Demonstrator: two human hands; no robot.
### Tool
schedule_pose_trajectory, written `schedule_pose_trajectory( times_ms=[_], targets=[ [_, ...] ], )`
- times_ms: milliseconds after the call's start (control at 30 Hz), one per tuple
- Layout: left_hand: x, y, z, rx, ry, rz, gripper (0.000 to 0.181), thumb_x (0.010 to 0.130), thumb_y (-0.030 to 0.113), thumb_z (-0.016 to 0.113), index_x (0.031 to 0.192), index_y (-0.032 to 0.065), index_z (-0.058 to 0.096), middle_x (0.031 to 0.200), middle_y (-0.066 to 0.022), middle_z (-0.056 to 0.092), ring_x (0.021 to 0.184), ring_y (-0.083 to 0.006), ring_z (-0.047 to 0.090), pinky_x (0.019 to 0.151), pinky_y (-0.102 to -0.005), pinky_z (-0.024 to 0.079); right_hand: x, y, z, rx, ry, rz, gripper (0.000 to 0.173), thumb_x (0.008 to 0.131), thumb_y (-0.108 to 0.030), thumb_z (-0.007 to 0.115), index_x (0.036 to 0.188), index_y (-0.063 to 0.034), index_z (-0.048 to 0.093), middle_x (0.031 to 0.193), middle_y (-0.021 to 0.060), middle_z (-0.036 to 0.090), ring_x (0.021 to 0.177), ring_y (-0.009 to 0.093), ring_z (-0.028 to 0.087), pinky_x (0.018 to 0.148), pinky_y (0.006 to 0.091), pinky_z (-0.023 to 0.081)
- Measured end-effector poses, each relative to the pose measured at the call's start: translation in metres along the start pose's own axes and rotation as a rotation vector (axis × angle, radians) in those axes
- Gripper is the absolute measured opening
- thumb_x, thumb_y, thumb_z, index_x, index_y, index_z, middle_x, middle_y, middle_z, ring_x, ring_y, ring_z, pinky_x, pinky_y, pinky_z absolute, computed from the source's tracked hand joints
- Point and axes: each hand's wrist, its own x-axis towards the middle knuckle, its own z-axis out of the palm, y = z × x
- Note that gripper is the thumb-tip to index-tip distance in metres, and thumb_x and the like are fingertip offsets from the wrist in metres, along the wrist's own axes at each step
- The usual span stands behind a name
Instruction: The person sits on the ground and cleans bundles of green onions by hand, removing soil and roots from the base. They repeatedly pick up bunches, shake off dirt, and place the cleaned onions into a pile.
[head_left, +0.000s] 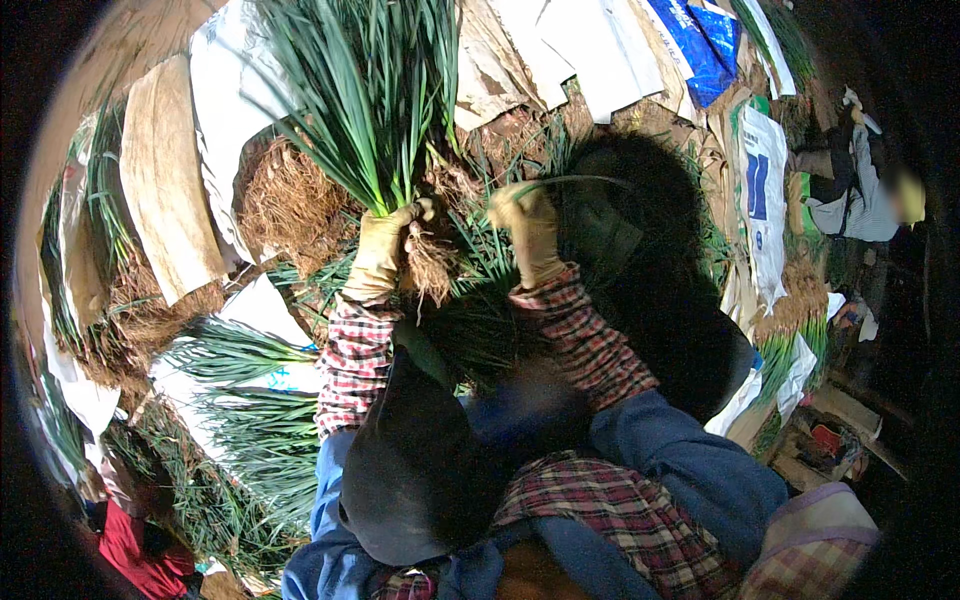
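Note:
My left hand (384, 244), in a yellowish work glove, grips a bunch of scallions (375, 112) near its base. The green leaves fan upward, away from me. Below the fist hang pale stem ends with brown fibrous roots (431, 266). To the right, my right hand (529, 217) is raised in a matching glove, its fingers curled. A thin leaf strand (589, 178) trails rightward from its knuckles and looks pinched in it; the fingertips are hidden. Loose green leaves (484, 247) lie beneath and between both hands.
A large root clump (292, 202) lies left of my left hand. Trimmed scallion bundles (262, 405) rest on a white sack at lower left. Brown paper and white sacks (161, 180) cover more bundles around me. Another person (862, 187) is at far right; a red garment (142, 551) shows at lower left.

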Motion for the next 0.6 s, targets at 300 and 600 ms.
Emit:
schedule_pose_trajectory(
  times_ms=[300, 600],
  targets=[
    [0.016, 0.008, -0.022, 0.102, 0.015, -0.125, 0.014, 0.078, 0.018, 0.067, 0.083, 0.0075, 0.06, 0.056, 0.0025, 0.05, 0.04, -0.006, 0.041, 0.033, -0.0181, 0.027, 0.062, -0.036, 0.063, -1.485, -0.247, 0.481, 0.048, 0.079, -0.044, 0.064, 0.107, -0.0049, 0.059, 0.092, 0.0171, 0.064, 0.081, 0.023, 0.064, 0.071, 0.0305, 0.049],
    [-0.018, 0.07, 0.002, -0.4, -0.085, 0.118, 0.02, 0.082, 0.019, 0.061, 0.096, 0.0044, 0.058, 0.064, 0.0017, 0.05, 0.055, -0.0108, 0.046, 0.052, -0.0256, 0.043, 0.044, -0.012, 0.021, -1.23, -0.278, 0.235, 0.031, 0.084, -0.031, 0.061, 0.102, -0.0056, 0.062, 0.086, 0.0185, 0.064, 0.076, 0.028, 0.064, 0.068, 0.0343, 0.049]
  ],
)
